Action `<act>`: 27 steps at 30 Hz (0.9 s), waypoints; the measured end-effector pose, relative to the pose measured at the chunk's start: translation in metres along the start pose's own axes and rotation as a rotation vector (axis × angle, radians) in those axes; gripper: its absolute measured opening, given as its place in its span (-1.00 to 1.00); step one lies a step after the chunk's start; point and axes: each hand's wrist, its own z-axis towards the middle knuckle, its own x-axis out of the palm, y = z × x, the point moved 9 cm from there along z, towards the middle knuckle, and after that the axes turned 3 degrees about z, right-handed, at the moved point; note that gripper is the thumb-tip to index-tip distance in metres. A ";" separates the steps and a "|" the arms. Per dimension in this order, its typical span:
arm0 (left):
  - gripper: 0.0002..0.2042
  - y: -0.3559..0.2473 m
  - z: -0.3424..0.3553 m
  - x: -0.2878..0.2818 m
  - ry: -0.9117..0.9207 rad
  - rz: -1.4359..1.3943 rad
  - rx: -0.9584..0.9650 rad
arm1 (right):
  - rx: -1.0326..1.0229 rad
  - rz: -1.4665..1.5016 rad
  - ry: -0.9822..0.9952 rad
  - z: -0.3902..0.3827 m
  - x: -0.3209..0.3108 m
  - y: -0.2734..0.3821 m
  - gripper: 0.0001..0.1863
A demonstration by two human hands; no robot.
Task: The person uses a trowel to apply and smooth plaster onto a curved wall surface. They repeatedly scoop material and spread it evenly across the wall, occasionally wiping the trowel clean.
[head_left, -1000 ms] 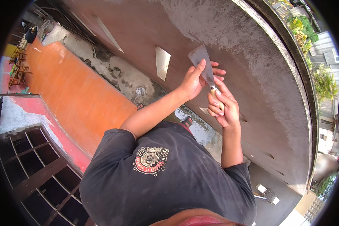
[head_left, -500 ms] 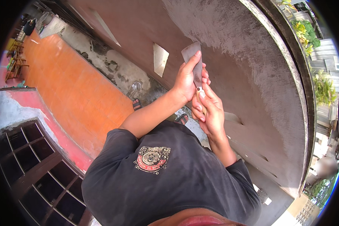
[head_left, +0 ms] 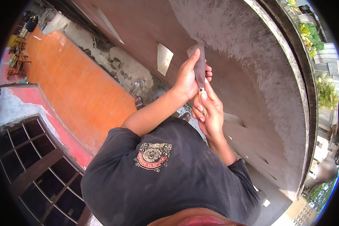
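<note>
A putty knife [head_left: 200, 71] with a broad, flaring metal blade and a pale handle is held between both hands, blade pointing away from me. My left hand [head_left: 187, 77] is closed around the blade, its thumb flat on the upper face and its fingers wrapped behind. Just below, my right hand [head_left: 211, 112] grips the handle, fingers curled around it and the thumb on top; part of the handle is hidden. Behind the knife stands a grey-brown plastered wall [head_left: 229, 81], its upper part lighter and rough. No contact between blade and wall can be made out.
Diamond-shaped openings [head_left: 164, 59] pierce the wall. A stained concrete strip [head_left: 118, 71] runs along its foot, beside an orange tiled floor [head_left: 79, 86]. My sandalled foot [head_left: 139, 103] is near the tile edge. At left is a dark-framed window [head_left: 37, 150]; plants [head_left: 326, 90] and roofs lie beyond the wall.
The blade has turned slightly within my left hand. Both hands keep their hold on the putty knife, and the view has shifted a little.
</note>
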 end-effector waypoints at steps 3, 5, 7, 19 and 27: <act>-0.50 -0.013 0.003 -0.006 -0.083 0.004 0.049 | 0.004 -0.009 0.041 0.005 0.006 0.000 -0.40; -0.54 -0.030 0.004 -0.007 -0.063 0.047 0.160 | 0.001 -0.020 0.075 0.008 0.012 -0.003 -0.39; -0.56 -0.021 0.004 -0.010 -0.077 0.034 0.037 | -0.011 -0.022 0.046 0.009 0.011 -0.007 -0.39; -0.62 -0.035 0.008 -0.007 -0.059 -0.009 0.083 | -0.092 -0.241 -0.009 0.023 0.008 -0.014 -0.40; -0.60 -0.034 0.010 -0.008 -0.041 -0.004 0.073 | -0.095 -0.254 -0.020 0.023 0.012 -0.015 -0.40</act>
